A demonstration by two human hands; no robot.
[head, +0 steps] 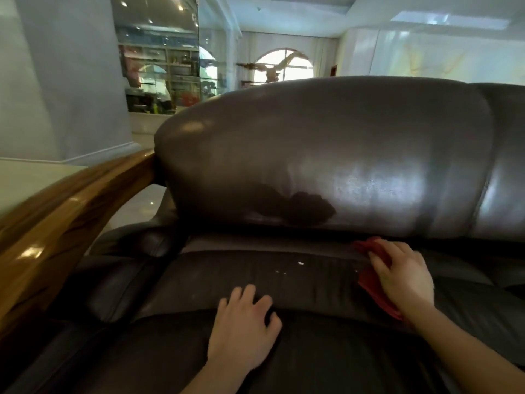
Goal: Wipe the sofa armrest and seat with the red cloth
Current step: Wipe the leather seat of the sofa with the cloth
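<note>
Two bare hands rest on the seat [298,277] of a dark brown sofa; its covering is smooth, leather-like and glossy, with stitched seams and soft creases. Right hand [402,275]: palm down, fingers spread and curled over the red cloth [372,282], pressing it onto the seat near the crease below the backrest [326,155]; the cloth is thin, crumpled fabric, showing beyond the fingertips and beside the wrist. Left hand [244,328]: empty, released, fingers loosely spread flat on the front part of the seat cushion, well apart from the cloth. Backrest: rounded and bulging, with bright sheen patches and a darker irregular patch near its lower edge. Armrest [56,211]: polished wood, curved, grained in brown and amber, at the left side of the seat. Few small pale specks lie on the seat between the hands.
</note>
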